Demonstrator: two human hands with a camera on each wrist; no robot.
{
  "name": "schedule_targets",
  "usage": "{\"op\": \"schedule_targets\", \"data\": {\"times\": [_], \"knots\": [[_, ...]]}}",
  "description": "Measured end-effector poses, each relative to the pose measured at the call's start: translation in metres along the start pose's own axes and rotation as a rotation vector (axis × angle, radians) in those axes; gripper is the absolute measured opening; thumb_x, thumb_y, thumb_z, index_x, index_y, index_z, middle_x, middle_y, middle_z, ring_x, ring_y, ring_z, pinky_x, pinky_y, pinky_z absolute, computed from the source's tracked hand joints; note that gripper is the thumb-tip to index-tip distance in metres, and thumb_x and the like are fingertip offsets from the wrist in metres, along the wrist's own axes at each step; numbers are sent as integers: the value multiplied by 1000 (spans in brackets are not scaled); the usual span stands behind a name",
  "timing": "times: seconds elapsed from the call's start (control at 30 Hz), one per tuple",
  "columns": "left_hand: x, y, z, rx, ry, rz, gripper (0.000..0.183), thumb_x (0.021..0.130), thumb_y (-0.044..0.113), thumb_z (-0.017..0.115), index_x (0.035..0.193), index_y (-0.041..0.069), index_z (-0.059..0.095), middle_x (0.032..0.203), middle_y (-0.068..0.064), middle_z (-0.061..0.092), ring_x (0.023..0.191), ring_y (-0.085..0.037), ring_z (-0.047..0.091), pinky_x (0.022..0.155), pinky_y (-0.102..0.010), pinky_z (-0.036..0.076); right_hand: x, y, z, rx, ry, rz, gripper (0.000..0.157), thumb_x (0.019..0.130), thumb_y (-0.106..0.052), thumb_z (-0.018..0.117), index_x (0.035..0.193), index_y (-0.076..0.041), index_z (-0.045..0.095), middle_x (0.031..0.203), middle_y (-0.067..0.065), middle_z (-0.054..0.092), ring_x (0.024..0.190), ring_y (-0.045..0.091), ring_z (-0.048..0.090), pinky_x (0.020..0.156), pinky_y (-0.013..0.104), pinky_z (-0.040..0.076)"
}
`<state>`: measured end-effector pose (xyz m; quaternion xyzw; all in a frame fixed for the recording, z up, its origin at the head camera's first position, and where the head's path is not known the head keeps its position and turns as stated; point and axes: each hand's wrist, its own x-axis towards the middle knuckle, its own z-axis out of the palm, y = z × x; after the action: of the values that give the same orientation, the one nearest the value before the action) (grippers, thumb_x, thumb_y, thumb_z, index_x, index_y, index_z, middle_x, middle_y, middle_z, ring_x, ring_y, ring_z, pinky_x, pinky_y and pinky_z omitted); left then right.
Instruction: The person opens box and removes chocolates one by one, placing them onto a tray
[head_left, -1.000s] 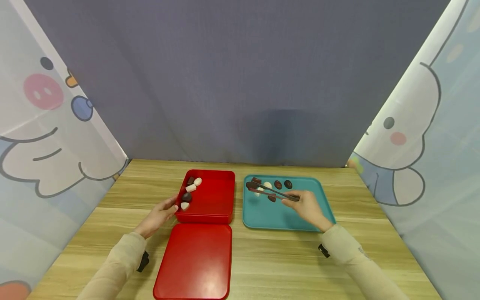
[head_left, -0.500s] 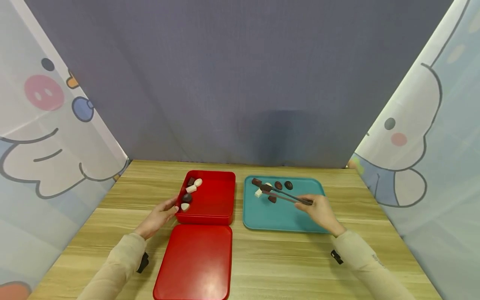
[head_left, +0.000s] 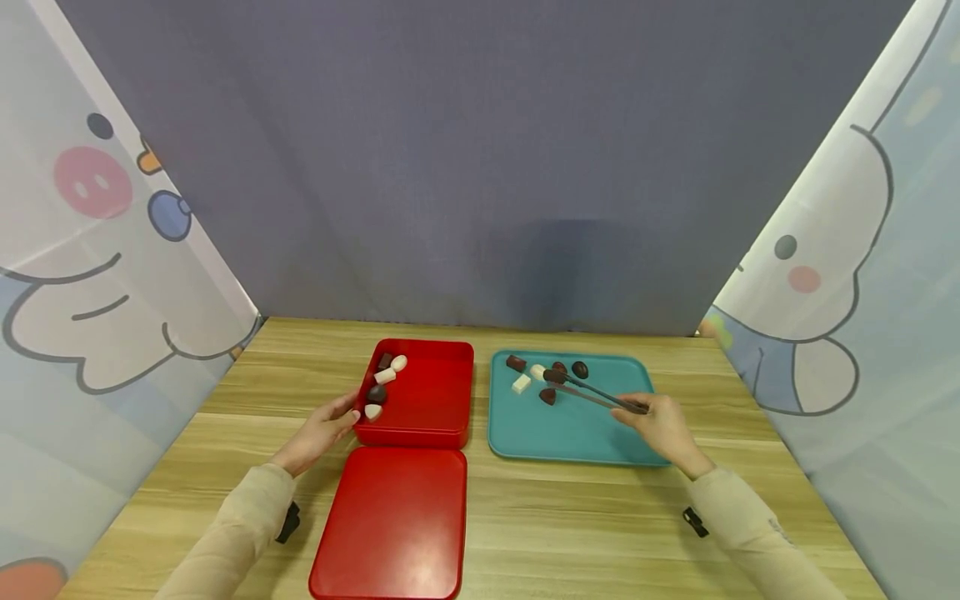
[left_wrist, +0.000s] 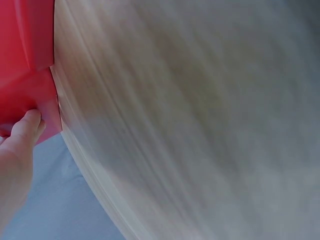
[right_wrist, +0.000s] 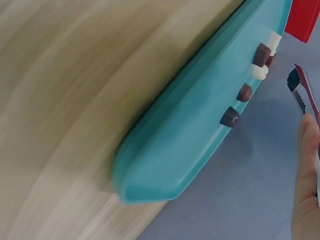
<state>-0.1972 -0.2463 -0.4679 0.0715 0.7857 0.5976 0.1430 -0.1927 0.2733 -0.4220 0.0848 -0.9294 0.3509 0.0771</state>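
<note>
My left hand rests its fingers against the left wall of the red box; the left wrist view shows them on the red wall. Several brown and white chocolates lie along the box's left side. In my right hand I hold a pair of dark tongs over the blue-green tray. Their toothed ends stand apart with nothing between them. On the tray lie a white block, a heart-shaped brown chocolate, a dark oval chocolate and others. The tongs' tips partly cover one.
A red lid lies flat in front of the box, close to its front wall. Wooden table shows around the tray. Behind stands a grey cloth partition, with printed curtains on both sides.
My right hand has drawn the tongs to the right across the tray, off the dark square chocolate at its left end. The left hand stays at the box.
</note>
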Motion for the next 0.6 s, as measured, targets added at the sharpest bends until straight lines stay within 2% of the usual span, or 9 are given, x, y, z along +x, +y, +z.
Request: {"op": "schedule_targets", "data": {"times": [0.3,0.5,0.6], "knots": [[-1,1,0,14,0,38,56,99,19,41,147,4,17,150,-20,19,136,-35,24,107,-50,25,-2,16,-3,-43,17,0,35,83,-22,68,106,4,66,96,20,68,74,18,60,55,22,44],[-2,1,0,5,-11,43,59,98,21,42,147,2,14,151,-22,11,137,-38,17,108,-51,22,-3,21,-7,-51,17,3,36,83,-23,68,106,5,66,93,20,69,65,11,56,51,22,41],[-2,0,0,-2,-5,33,60,98,21,42,147,1,13,152,-22,9,138,-38,16,109,-51,21,-3,22,-8,-56,9,19,37,83,-25,68,107,4,66,93,19,69,59,9,49,49,22,37]]}}
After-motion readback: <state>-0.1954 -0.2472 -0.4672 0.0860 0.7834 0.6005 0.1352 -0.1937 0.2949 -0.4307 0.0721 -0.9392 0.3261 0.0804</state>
